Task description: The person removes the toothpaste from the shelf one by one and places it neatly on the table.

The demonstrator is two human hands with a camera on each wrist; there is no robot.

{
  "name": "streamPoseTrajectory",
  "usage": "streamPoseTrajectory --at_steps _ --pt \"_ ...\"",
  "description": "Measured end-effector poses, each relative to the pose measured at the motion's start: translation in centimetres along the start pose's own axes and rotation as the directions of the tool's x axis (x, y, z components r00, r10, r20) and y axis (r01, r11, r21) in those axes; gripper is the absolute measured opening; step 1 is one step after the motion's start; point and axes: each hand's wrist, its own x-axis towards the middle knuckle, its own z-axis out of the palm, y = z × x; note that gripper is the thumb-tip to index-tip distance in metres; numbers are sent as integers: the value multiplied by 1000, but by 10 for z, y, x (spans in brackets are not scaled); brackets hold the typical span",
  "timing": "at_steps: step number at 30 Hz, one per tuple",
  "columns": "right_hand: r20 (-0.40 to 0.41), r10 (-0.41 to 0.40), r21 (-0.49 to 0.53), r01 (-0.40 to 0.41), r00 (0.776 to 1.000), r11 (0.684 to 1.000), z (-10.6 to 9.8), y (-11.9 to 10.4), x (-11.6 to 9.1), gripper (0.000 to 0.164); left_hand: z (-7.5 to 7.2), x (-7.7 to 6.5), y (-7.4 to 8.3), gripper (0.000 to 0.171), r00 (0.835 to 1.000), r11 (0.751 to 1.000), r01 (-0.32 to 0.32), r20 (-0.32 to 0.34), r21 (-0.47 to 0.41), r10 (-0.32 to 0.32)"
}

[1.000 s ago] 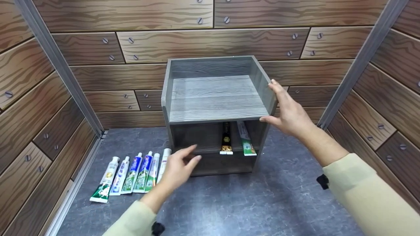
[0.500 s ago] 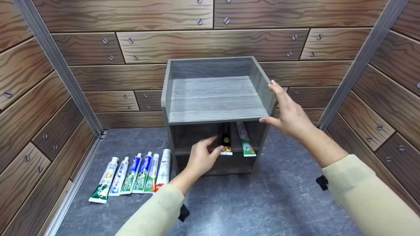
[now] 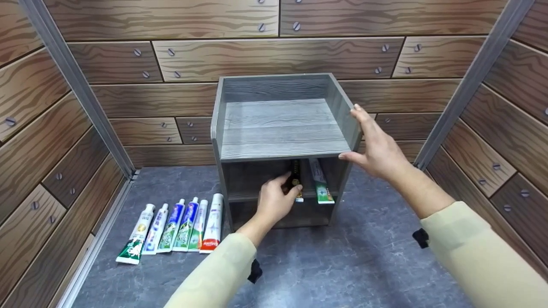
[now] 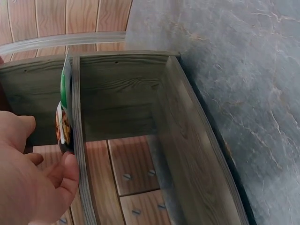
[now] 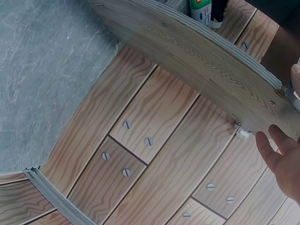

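My left hand (image 3: 276, 197) reaches into the middle opening of a grey wooden cabinet (image 3: 282, 124). Its thumb and fingers are spread about a black toothpaste tube (image 3: 296, 167) that lies on the shelf. In the left wrist view the fingertips (image 4: 70, 164) meet the tube's near end, while the thumb (image 4: 26, 124) shows a gap above it. Right of it a green-and-white toothpaste tube (image 3: 323, 188) lies on the same shelf. My right hand (image 3: 381, 149) rests on the cabinet's right side wall, thumb at the front edge of the top board, fingers along the outside.
On the dark marbled table (image 3: 325, 269), left of the cabinet, several toothpaste tubes lie in a row, from a green-ended one (image 3: 137, 235) to a white-and-red one (image 3: 213, 224). Wood-patterned walls (image 3: 278, 55) enclose the back and both sides.
My left hand has moved right, from beside the row of tubes to the black toothpaste tube on the shelf. The right hand stays on the cabinet.
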Motion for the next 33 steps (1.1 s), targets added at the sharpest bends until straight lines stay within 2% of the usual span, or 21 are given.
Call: streamPoseTrajectory --at_steps 9,19,26,33 --pt "-4 -1 4 1 1000 1000 0 0 0 102 9 7 4 58 999 996 52 -4 73 -52" --pt "-3 -3 2 3 1000 1000 0 -1 1 102 19 11 6 66 991 976 132 12 176 -136" --pt "-3 -13 -5 13 1000 1000 -1 -2 0 103 22 14 6 58 994 957 109 -28 267 -105" --pt "-11 -23 -8 23 1000 1000 1 0 0 103 23 13 2 50 994 960 103 -53 261 -92"
